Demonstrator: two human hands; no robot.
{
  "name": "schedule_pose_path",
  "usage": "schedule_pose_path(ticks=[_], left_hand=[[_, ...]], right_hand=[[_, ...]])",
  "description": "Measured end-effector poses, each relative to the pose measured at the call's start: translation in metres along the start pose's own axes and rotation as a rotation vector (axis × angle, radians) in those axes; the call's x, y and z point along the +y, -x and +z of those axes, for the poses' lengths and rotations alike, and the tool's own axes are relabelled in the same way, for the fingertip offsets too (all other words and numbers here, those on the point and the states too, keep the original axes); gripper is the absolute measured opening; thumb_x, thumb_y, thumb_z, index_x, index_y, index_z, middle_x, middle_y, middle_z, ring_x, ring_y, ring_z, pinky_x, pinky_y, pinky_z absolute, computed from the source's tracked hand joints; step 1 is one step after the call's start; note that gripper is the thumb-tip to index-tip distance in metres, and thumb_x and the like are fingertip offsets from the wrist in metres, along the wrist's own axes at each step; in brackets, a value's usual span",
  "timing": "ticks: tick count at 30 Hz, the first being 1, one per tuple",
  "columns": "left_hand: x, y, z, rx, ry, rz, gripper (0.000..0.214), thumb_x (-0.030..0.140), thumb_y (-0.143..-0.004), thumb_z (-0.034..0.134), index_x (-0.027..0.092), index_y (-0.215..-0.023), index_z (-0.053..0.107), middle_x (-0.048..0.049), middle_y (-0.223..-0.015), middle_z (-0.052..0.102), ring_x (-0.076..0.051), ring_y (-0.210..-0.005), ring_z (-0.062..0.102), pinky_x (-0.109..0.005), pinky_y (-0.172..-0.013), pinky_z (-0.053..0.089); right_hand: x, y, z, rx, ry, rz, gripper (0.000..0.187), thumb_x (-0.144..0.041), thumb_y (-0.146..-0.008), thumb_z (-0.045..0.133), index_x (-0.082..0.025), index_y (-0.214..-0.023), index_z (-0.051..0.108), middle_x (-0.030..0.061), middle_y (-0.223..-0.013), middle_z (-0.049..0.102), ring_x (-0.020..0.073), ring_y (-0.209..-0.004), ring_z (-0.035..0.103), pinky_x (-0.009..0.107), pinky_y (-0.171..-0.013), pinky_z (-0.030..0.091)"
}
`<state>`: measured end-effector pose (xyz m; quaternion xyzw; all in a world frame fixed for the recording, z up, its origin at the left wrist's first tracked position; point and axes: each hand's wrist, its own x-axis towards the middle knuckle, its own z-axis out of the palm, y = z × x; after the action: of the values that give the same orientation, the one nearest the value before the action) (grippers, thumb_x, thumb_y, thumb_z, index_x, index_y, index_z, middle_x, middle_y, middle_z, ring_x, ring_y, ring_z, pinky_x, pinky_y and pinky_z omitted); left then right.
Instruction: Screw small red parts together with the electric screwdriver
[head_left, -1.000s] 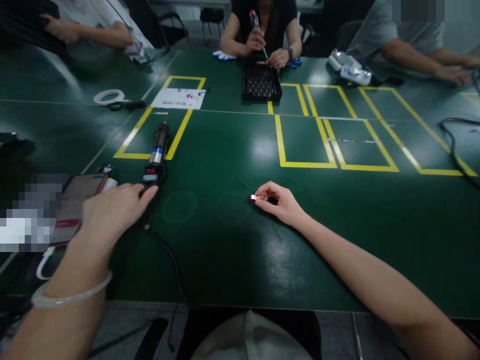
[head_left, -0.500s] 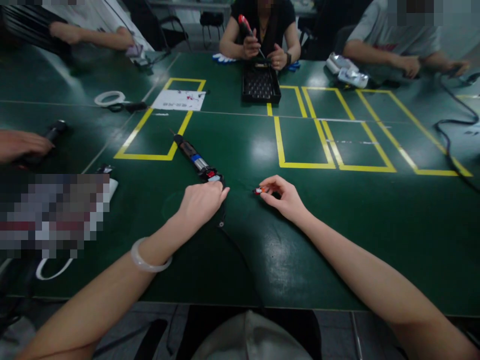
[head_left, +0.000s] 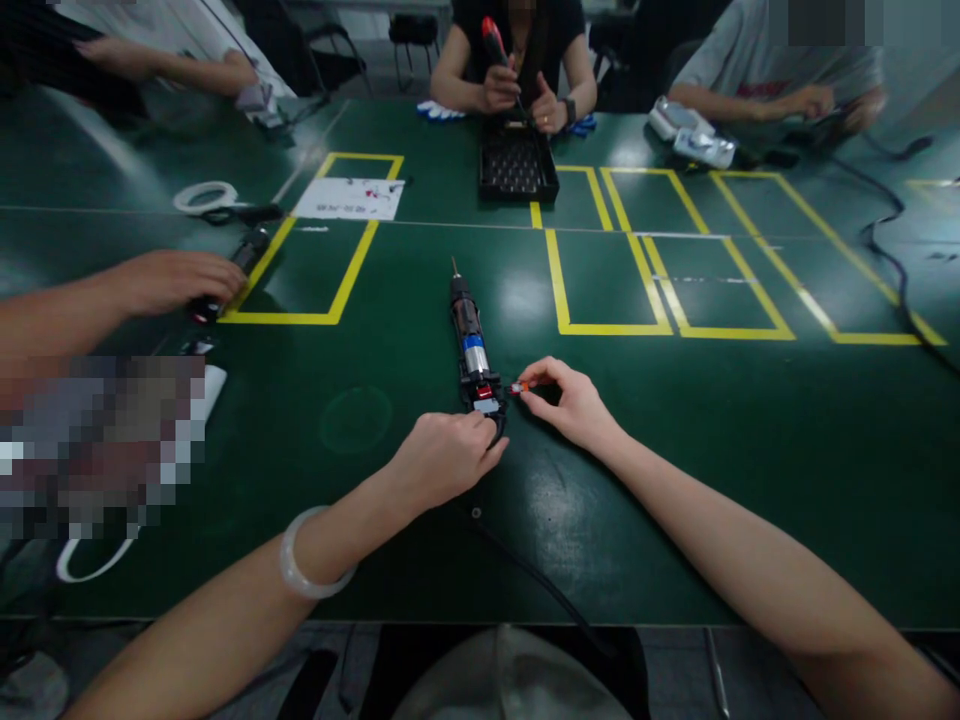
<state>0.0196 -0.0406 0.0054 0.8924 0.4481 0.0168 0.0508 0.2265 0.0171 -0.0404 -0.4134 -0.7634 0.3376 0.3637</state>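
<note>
An electric screwdriver with its inner parts exposed (head_left: pixel 472 345) lies on the green table, its bit pointing away from me. My left hand (head_left: pixel 454 455) grips its rear end, its fingers hiding part of that end. A black cable (head_left: pixel 540 575) runs from beneath this hand toward the table's near edge. Close to the screwdriver's right side, my right hand (head_left: pixel 566 402) pinches a small red and orange part (head_left: pixel 519 388). Its exact kind is too small to make out, and I cannot tell whether a wire joins it to the tool.
Across the table, a person holds a red-handled tool (head_left: pixel 492 40) over a black tray (head_left: pixel 519 190). At left, another person's hand (head_left: pixel 184 278) rests on a dark tool. A paper sheet (head_left: pixel 349 199), a white ring (head_left: pixel 205 197) and yellow tape outlines mark the table's far half.
My left hand has swung the screwdriver right and toward me, bringing it beside the small part. My right hand has barely moved. The other person's hand at left has moved right with its tool.
</note>
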Motion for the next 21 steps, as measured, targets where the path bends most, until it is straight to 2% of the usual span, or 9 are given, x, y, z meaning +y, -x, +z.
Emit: schedule_pose_path(ticks=[7,11,14,18,21], left_hand=[[-0.002,0.002,-0.006,-0.048,0.011,0.091,0.036,0.035,-0.097,0.042,0.013,-0.079,0.064,-0.0102,-0.079,0.069,-0.02,-0.068,0.066,-0.028,-0.056,0.043],[-0.005,0.005,-0.01,-0.092,0.02,0.13,0.036,0.036,-0.096,0.043,0.013,-0.079,0.065,-0.0106,-0.08,0.069,-0.021,-0.068,0.065,-0.029,-0.057,0.044],[-0.007,0.007,-0.012,-0.099,0.034,0.139,0.036,0.038,-0.095,0.045,0.014,-0.079,0.065,-0.0099,-0.078,0.069,-0.021,-0.067,0.065,-0.029,-0.057,0.043],[-0.011,0.009,-0.017,-0.118,0.095,0.133,0.043,0.044,-0.097,0.042,0.015,-0.076,0.065,-0.0079,-0.076,0.069,-0.019,-0.067,0.064,-0.028,-0.055,0.038],[-0.015,0.008,-0.019,-0.036,0.129,0.058,0.047,0.047,-0.099,0.037,0.017,-0.075,0.064,-0.0052,-0.073,0.068,-0.017,-0.064,0.062,-0.027,-0.054,0.036]], right_hand=[[-0.008,-0.001,-0.002,-0.127,0.169,-0.062,0.01,-0.019,-0.084,0.067,-0.021,-0.093,0.062,0.0034,-0.093,0.069,0.0215,-0.089,0.06,0.037,-0.082,0.042],[-0.01,-0.001,-0.001,-0.156,0.133,-0.095,0.01,-0.021,-0.084,0.069,-0.021,-0.093,0.065,0.0051,-0.096,0.069,0.0222,-0.093,0.061,0.037,-0.083,0.044],[-0.013,0.0,0.001,-0.165,0.08,-0.049,0.012,-0.018,-0.082,0.07,-0.02,-0.093,0.066,0.0027,-0.087,0.069,0.0192,-0.084,0.064,0.035,-0.08,0.046],[-0.016,0.001,0.002,-0.139,0.036,-0.013,0.015,-0.019,-0.082,0.071,-0.02,-0.096,0.066,0.0023,-0.089,0.072,0.019,-0.085,0.067,0.035,-0.083,0.047],[-0.018,0.002,0.003,-0.13,0.006,-0.001,0.011,-0.02,-0.084,0.067,-0.02,-0.095,0.066,0.0027,-0.09,0.073,0.0184,-0.084,0.068,0.036,-0.084,0.048]])
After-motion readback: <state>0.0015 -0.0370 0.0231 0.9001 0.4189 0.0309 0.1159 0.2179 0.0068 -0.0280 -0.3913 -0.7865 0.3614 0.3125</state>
